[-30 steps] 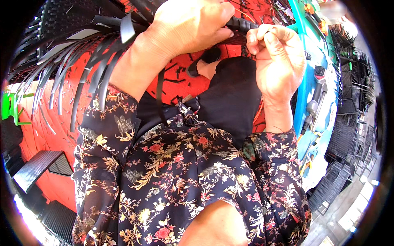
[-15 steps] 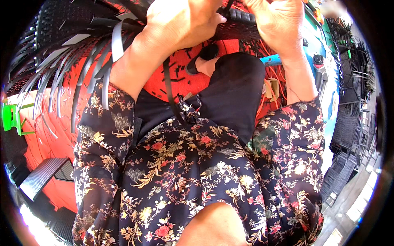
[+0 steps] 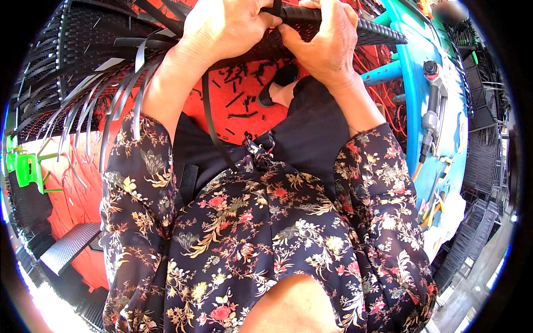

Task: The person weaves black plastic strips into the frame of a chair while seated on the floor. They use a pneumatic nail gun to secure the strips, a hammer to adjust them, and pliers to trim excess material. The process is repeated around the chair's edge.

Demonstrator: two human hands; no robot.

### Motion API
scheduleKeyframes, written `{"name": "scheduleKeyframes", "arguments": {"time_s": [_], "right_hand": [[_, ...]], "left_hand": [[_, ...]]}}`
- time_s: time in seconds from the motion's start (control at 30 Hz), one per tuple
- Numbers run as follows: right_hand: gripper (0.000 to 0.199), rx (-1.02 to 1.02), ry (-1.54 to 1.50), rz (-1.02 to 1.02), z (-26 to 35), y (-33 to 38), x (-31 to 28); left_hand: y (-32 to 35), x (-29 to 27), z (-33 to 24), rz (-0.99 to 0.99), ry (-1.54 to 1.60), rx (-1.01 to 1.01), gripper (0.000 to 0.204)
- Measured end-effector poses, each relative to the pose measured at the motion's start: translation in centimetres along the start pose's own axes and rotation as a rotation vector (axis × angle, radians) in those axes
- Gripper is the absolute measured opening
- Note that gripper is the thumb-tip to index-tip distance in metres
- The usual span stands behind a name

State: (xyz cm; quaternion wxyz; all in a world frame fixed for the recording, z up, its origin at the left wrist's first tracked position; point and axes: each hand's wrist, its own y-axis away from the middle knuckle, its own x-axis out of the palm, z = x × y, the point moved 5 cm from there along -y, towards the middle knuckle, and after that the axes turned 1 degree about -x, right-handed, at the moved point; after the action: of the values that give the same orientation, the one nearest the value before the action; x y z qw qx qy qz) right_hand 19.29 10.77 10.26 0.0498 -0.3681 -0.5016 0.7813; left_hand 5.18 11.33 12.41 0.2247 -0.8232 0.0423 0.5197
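A black woven wicker panel with a thick wrapped edge lies across the top of the head view. My left hand is closed at that edge, fingers pinching a black plastic strip that stands up there. A long loose strip hangs below this hand toward my lap. Close to its right, my right hand grips the wrapped edge, thumb below and fingers over the top. Its fingertips are partly cut off by the picture's upper border. Many flat strip ends fan out from the weave left of my left wrist.
At the right, a blue table carries a grey and black power tool with an orange hose. Strip scraps litter the red floor covering. Green plastic stools stand at the far left, with a woven piece below them.
My right hand has moved left and down, close beside my left hand, uncovering the panel's right end. The view has shifted, showing more of the blue table and its tool.
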Motion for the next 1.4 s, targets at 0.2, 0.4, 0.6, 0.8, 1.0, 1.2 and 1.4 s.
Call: {"name": "scheduleKeyframes", "arguments": {"time_s": [0.2, 0.4, 0.6, 0.8, 1.0, 1.2, 1.4], "right_hand": [[0.052, -0.060, 0.064, -0.078, 0.2, 0.0, 0.5], [0.049, -0.037, 0.073, -0.055, 0.4, -0.5, 0.8], [0.046, -0.036, 0.104, 0.039, 0.8, -1.1, 0.5], [0.035, 0.013, 0.048, 0.105, -0.1, -1.2, 0.5], [0.023, 0.194, -0.156, 0.322, -0.3, -2.6, 0.2], [0.028, 0.413, -0.201, 0.801, -3.0, -3.2, 2.5], [0.024, 0.391, -0.058, 0.879, -1.4, -4.9, 2.9]], "left_hand": [[-0.4, -0.1, 0.4, 0.073, 0.226, -0.191, 0.015], [-0.8, -0.2, 0.9, -0.002, 0.103, -0.026, 0.012], [-0.4, -0.7, 0.3, -0.172, 0.378, 0.000, 0.013], [-0.9, 0.0, 1.2, -0.051, 0.260, -0.116, 0.011], [-0.5, 0.3, 0.9, -0.040, 0.331, -0.116, 0.013], [-0.1, 1.8, 1.3, -0.032, 0.409, -0.076, 0.006], [-0.9, 1.2, 1.9, -0.018, 0.424, -0.072, 0.009]]}}
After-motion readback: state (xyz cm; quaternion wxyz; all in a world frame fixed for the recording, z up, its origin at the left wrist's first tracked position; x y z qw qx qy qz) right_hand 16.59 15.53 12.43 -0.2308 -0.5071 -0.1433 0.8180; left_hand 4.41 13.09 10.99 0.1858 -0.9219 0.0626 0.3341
